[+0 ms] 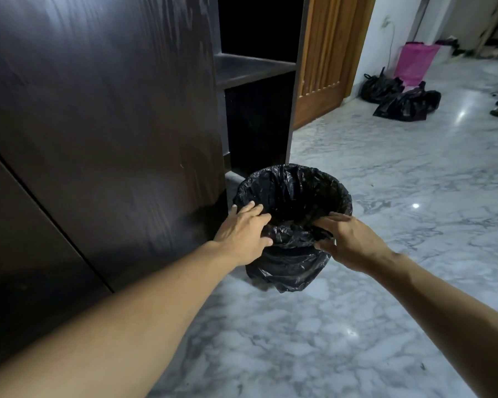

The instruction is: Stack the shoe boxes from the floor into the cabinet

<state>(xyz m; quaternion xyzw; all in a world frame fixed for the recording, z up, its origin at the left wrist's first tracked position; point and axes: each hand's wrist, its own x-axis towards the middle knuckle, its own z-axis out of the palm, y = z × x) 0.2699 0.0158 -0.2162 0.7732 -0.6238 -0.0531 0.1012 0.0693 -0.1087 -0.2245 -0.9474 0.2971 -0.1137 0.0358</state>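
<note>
Cabinet (104, 116) dark wood-grain, shelves bare; both hands' grip, left hand (242, 235) and right hand (348, 242), clamped on black-lined bin (292, 202)

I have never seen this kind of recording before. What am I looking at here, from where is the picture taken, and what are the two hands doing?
There is no machine here: a person wears a camera on the head, so this single picture looks forward and down along their own bare arms. The left hand and the right hand grip the near rim of a small bin lined with a black plastic bag, fingers curled over the edge. The bin stands on a marble floor in front of a dark wooden cabinet, whose open shelf looks bare. Farther off, by the wall, lie black bags and a pink bin. No shoe boxes are visible in this view.
</note>
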